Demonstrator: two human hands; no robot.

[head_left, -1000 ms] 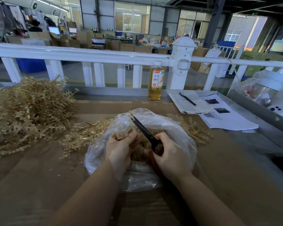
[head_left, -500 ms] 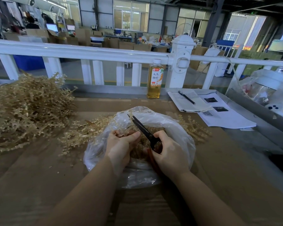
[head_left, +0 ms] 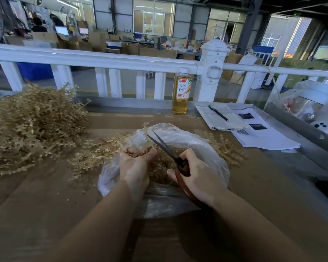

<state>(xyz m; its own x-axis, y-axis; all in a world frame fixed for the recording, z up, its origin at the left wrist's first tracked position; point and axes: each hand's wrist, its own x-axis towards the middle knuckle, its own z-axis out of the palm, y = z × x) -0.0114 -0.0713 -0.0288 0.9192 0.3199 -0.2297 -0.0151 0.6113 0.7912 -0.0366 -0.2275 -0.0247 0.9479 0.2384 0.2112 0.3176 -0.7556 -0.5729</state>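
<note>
A: Over the clear plastic bag [head_left: 197, 142] mid-surface [head_left: 45, 205], the scissors [head_left: 164, 145] sit in the right hand [head_left: 199, 178], its grip clenched round the red-brown handles.

B: Long axis diagonal! The dark blades point up-left, away from the person, tip beside the golden sprig [head_left: 145, 130] that the left hand [head_left: 134, 167] pinches.

Your right hand [head_left: 199, 175] grips red-handled scissors [head_left: 173, 156], blades pointing up-left, beside a golden sprig [head_left: 147, 136] pinched in your left hand [head_left: 135, 167], both over a clear plastic bag [head_left: 195, 142] of cut pieces on the cardboard-covered table [head_left: 45, 205].
</note>
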